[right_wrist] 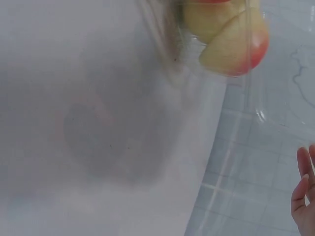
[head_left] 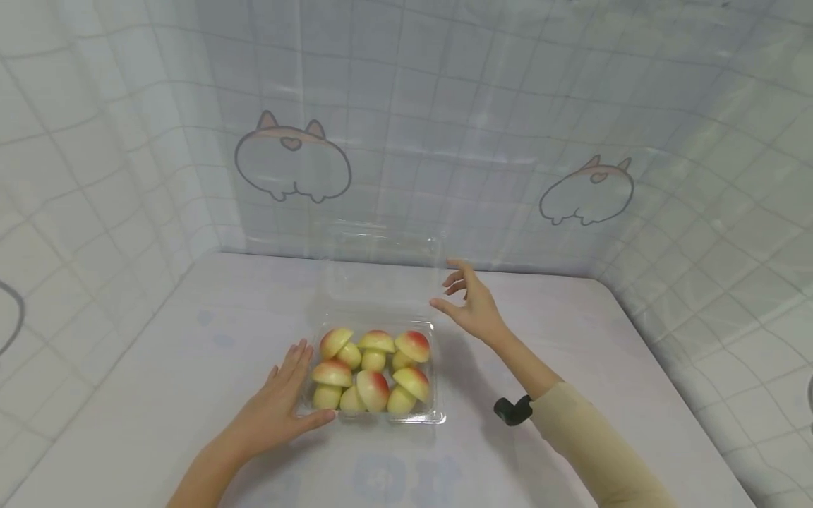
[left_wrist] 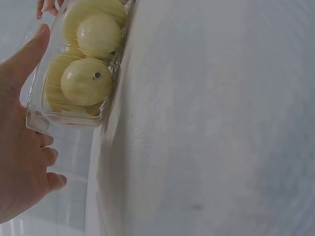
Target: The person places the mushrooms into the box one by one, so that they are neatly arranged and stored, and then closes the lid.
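Observation:
On the table a clear plastic clamshell box (head_left: 437, 418) holds several yellow, mushroom-shaped pieces (head_left: 373, 391) with red-blushed caps. Its transparent lid (head_left: 384, 279) stands raised at the back. My left hand (head_left: 272, 416) is spread along the box's left side, fingers extended, thumb touching the front left rim. In the left wrist view the thumb (left_wrist: 34, 51) lies at the rim of the box (left_wrist: 37, 123). My right hand (head_left: 473, 303) hovers beside the lid's right edge, fingers loosely bent and nothing between them; whether a fingertip touches the lid is hard to tell. The right wrist view shows only part of that hand (right_wrist: 306, 196).
A white table top (head_left: 546, 324) lies under the box. Behind it and at both sides hang pale, grid-patterned sheets (head_left: 432, 127) with cartoon animal drawings. A small black object (head_left: 513, 410) sits at the right sleeve's cuff.

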The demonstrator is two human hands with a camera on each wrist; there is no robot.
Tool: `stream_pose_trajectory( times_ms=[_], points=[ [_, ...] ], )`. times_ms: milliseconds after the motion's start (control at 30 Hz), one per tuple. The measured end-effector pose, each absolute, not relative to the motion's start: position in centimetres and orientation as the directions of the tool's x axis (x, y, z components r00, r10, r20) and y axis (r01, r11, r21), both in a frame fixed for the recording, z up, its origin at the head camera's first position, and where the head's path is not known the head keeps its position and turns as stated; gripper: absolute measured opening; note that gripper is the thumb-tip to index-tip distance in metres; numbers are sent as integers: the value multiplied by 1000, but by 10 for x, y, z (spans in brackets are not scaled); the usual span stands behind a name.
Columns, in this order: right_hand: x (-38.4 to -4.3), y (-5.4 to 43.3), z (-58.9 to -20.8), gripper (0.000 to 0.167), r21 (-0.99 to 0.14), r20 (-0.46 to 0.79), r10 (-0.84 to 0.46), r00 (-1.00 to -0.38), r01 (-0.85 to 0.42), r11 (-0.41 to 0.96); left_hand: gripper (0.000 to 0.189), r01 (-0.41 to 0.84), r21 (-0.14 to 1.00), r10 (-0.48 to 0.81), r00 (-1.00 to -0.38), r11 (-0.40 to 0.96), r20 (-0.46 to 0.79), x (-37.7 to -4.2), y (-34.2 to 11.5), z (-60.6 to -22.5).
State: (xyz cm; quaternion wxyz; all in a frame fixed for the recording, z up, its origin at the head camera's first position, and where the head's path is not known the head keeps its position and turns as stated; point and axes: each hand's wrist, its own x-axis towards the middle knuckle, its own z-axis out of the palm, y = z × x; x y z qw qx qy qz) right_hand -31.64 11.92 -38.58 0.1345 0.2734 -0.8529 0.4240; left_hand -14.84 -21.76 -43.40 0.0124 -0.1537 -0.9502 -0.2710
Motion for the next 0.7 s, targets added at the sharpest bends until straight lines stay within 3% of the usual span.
stream_pose_trajectory(
  times_ms=[267, 500, 700],
  points=[
    [-309, 121, -379, 52, -612, 486, -391, -782, -624, 486, 114, 285, 561, 276, -956, 777, 103, -143, -221, -431],
    [-294, 125, -371, 46, -623, 468, -422, -776, -629, 465, 116, 223, 677, 227, -970, 701, 84, -130, -231, -402],
    [-275, 139, -366, 42, -603, 477, -478, -738, -670, 433, 114, 319, 632, 267, -947, 706, 179, -124, -234, -380]
  ],
)
